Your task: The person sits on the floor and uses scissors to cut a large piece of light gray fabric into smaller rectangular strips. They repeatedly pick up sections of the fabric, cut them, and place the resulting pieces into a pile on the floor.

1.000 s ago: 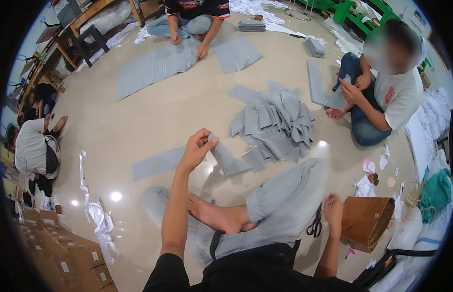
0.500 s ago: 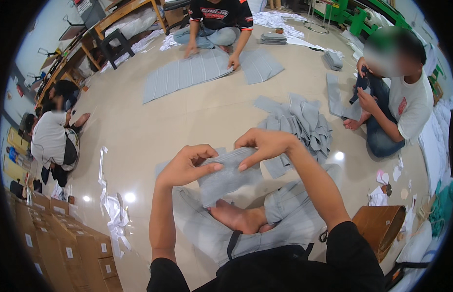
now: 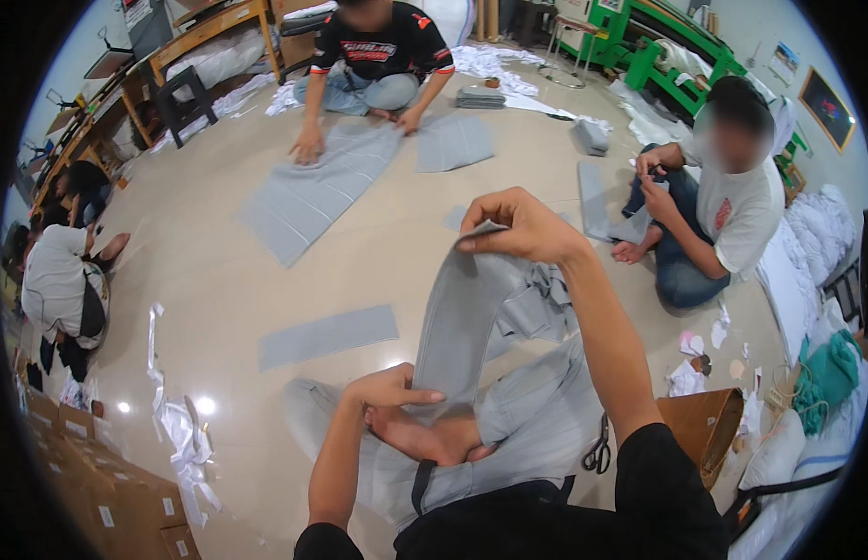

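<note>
A grey fabric strip [image 3: 457, 322] hangs stretched between my hands above my crossed legs. My right hand [image 3: 518, 224] pinches its upper end, raised high. Lower down, my left hand [image 3: 396, 390] grips the bottom end between thumb and fingers. Flat on the floor beyond my left knee lies another grey strip [image 3: 329, 337]. A heap of grey fabric strips [image 3: 538, 308] sits just past my right knee, partly hidden by the held strip and my right arm.
Scissors [image 3: 597, 451] lie by my right hip, near an open cardboard box [image 3: 702, 420]. Stacked cartons [image 3: 117, 481] stand at left, beside white scraps [image 3: 185, 439]. A person ahead handles a large grey sheet [image 3: 326, 191]; another person [image 3: 723, 187] sits at right holding fabric.
My right hand has risen and my left has dropped, opening the folded strip lengthwise. The view has shifted, exposing the flat strip and scissors. The person ahead has turned the large sheet.
</note>
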The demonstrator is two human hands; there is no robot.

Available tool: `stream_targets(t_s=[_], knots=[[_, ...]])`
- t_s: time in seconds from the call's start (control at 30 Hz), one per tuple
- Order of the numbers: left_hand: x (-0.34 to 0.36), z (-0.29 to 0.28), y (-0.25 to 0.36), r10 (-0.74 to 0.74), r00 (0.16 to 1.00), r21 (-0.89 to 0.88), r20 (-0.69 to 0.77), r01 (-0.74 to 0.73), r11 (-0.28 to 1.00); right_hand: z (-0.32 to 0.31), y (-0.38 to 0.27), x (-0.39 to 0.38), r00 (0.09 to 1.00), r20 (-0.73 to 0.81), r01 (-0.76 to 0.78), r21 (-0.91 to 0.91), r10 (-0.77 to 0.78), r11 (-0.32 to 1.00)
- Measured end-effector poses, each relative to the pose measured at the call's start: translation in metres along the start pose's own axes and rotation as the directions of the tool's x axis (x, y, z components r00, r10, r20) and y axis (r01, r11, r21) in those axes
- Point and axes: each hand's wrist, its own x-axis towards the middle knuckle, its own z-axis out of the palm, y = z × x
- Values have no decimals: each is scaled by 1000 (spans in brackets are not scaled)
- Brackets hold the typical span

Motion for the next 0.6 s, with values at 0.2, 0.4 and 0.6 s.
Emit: stream_targets(t_s=[0.2,0.4,0.6], knots=[[-10,4,-41,1,998,-152,-59,-10,988,-28,-6,3,959,-258,-154,-129,117,980],[-60,-10,-37,-38,995,-453,-89,-6,892,-45,22,8,896,-420,-131,54,142,990],[-96,-19,-63,-66,858,-451,-510,-201,870,-40,39,13,857,-481,-166,88,187,982]])
